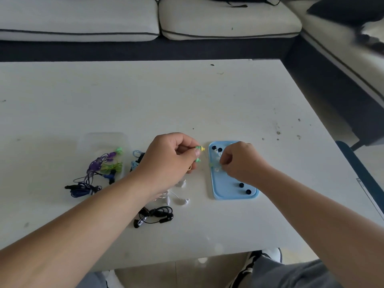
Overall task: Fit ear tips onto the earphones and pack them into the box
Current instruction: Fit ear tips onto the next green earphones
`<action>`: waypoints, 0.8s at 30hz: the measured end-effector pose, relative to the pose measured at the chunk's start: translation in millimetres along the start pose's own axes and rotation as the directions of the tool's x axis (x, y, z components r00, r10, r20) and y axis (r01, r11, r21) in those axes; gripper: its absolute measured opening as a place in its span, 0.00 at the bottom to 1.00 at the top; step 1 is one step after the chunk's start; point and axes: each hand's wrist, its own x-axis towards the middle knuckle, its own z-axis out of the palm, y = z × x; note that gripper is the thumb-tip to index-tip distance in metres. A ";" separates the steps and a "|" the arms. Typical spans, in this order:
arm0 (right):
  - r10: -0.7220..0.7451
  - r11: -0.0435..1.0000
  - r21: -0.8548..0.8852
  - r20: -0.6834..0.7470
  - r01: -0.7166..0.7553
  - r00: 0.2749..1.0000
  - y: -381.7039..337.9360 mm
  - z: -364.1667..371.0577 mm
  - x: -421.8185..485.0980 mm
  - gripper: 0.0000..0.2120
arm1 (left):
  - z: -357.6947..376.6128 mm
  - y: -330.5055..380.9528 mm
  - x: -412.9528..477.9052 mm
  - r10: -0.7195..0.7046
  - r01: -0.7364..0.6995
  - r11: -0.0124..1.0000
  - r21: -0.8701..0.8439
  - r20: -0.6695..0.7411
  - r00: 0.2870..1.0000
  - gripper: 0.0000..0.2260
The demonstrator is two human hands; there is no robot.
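Two grips work near the worktop's (145, 100) front edge. The left grip (172, 156) pinches a green earphone (199, 149). The right grip (241, 161) curls over the blue tray (226, 195) of ear tips (241, 185); whether it holds one I cannot tell. This looks like the fitting step: next, a tip must seat squarely. The clear box (101, 140) sits leftward.

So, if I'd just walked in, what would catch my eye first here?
The two hands meeting over the white table: the left hand pinches a green and yellow earphone, while the right hand works among small ear tips on a light blue tray. Next, the bright tangle of purple, green and blue earphones at the clear box to the left, and a black pair nearer the front edge.
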 end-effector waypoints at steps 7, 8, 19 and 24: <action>0.003 0.999 -0.035 0.023 -0.003 1.000 2.3 1.1 -3.6 0.15 | -1.3 0.8 -1.4 0.014 -0.014 1.000 0.000 0.016 1.000 0.03; 0.006 0.999 -0.032 0.017 -0.005 1.000 2.6 0.7 -3.7 0.15 | -1.4 0.9 -1.0 0.018 -0.018 1.000 -0.001 0.014 1.000 0.03; 0.050 0.997 -0.066 0.020 -0.048 0.999 1.5 5.4 -7.2 0.10 | 2.1 -0.7 -2.0 0.014 -0.014 1.000 0.015 0.020 1.000 0.03; 0.046 0.999 0.002 0.018 -0.046 0.999 -0.7 -3.8 -12.9 0.13 | 2.1 1.2 -2.3 0.010 -0.010 1.000 0.006 0.023 1.000 0.02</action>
